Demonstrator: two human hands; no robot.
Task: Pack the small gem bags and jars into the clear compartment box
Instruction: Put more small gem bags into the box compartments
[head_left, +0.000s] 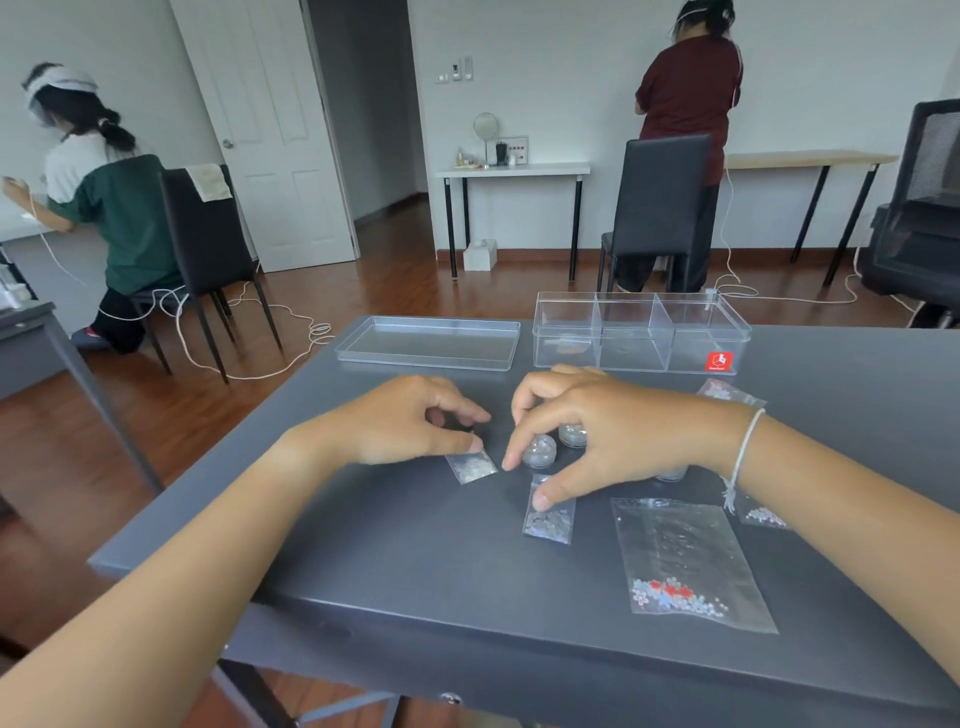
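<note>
The clear compartment box (641, 332) stands open at the far side of the dark table, with its lid (428, 343) lying to its left. My left hand (410, 421) hovers curled, thumb tip touching the top edge of a small gem bag (471, 466) lying flat. My right hand (608, 426) arches over a small jar (539, 451); its index fingertip is beside the jar and its thumb presses the top of another small gem bag (550, 519). A second jar (571, 434) sits under the fingers. A third jar (672, 473) is half hidden by my wrist.
A larger bag (691, 561) with red and blue flower pieces lies at the near right. Two more small bags (730, 389) (763, 515) lie beside my right forearm. Two persons, black chairs (660, 202) and loose cables stand beyond the table. The table's left edge (218, 441) runs diagonally.
</note>
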